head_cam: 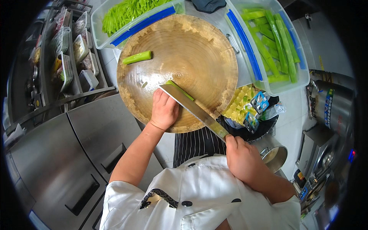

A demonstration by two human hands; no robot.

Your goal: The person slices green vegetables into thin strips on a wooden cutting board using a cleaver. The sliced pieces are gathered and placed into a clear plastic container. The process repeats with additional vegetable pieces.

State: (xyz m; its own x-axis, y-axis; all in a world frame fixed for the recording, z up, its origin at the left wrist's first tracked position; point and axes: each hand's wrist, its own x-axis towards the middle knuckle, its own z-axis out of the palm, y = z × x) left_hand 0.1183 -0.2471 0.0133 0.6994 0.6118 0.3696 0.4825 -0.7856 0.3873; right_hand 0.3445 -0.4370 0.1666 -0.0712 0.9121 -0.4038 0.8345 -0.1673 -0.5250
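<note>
On a round wooden chopping block (201,57), my left hand (164,110) rests with curled fingers against the blade of a kitchen knife (195,110). What lies under those fingers is hidden. My right hand (244,155) is closed around the knife's handle end. Just beyond the blade lies a thin green strip of stalk vegetable (184,90). A thicker cut piece of green stalk (137,57) sits near the block's left edge, and a small green scrap (144,84) lies left of the blade.
A clear plastic tub (100,40) with shredded green vegetable stands behind left; another tub (303,79) holds green stalks at the right. Below it is a black-lined bin (266,130) with scraps and packaging. A metal pot (280,155) stands lower right, steel cabinets (43,155) at the left.
</note>
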